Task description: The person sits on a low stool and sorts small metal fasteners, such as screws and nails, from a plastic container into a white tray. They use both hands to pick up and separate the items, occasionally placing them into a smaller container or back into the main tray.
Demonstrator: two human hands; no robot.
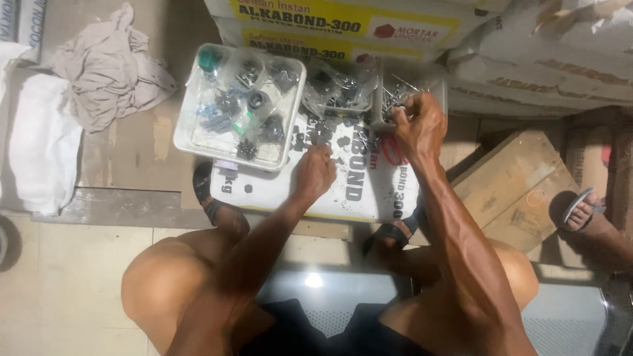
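Nails [395,95] fill a small clear box [440,89] at about 1 o'clock in the head view, hard against the stacked sacks [343,26] at 12 o'clock. Right hand [420,125] is over the near edge of that box, fingers bunched and pinched among the nails; whether it grips one or several cannot be told, as the fingertips hide the contact.

Left hand [314,173] rests at centre on a flat sack [369,191] lying on the floor, fingers curled down onto its printed face. Small dark screws [323,132] are scattered on the sack just beyond the knuckles, toward 12 o'clock. Whether the hand holds any of them cannot be told.

White tray [191,142] sits at 11 o'clock, overlapping the far left corner of the flat sack. It holds clear bags [247,92] of dark fittings, plus a few blue and green parts. More clear bags of dark hardware lie between the tray and the nail box.

Crumpled beige cloth [109,69] lies at 10 o'clock, well apart from the tray. White bag [43,148] lies at 9 o'clock. Wooden board [514,191] lies tilted at 3 o'clock, just beside the flat sack.

Person is seated, knees apart at 6 o'clock, sandalled feet at the near edge of the flat sack. Another person's sandalled foot [583,211] shows at 3 o'clock, beyond the board.
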